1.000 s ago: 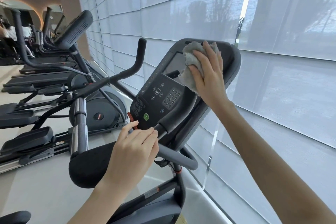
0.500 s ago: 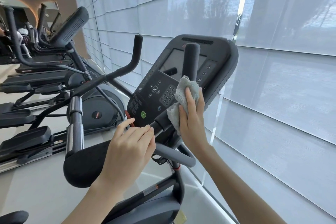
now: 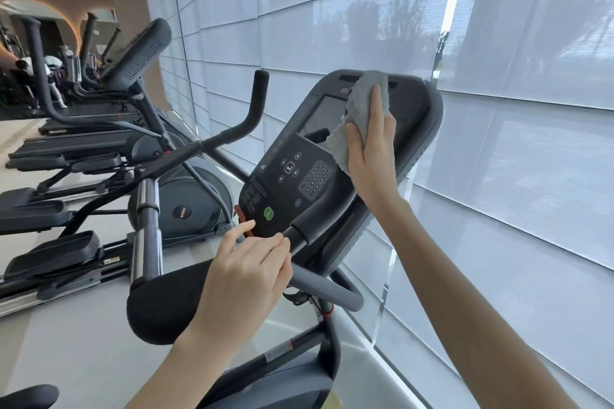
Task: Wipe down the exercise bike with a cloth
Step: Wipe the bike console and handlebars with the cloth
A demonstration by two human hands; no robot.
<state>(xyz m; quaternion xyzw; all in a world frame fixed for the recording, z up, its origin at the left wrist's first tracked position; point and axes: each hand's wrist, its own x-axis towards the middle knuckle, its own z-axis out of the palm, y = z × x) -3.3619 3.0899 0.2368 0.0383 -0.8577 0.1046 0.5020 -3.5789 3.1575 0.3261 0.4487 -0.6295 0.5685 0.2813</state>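
The exercise bike's dark console (image 3: 292, 183) with keypad and green button tilts toward me at centre. My right hand (image 3: 375, 156) grips a grey cloth (image 3: 367, 100) wrapped round the top of the upright right handlebar grip, in front of the console's screen. The grip itself is hidden under cloth and hand. My left hand (image 3: 246, 272) rests with relaxed fingers against the console's lower edge, beside the red clip (image 3: 240, 213). The left handlebar (image 3: 232, 133) rises free at the left.
A black padded armrest (image 3: 159, 305) sticks out below my left hand. Elliptical machines (image 3: 179, 206) line the floor to the left. Shaded window panels (image 3: 498, 176) run close along the right. People stand far back at the left (image 3: 30, 76).
My right hand slid the cloth down the upright grip to its base, then back up to its top. My left hand stayed at the console's lower edge.
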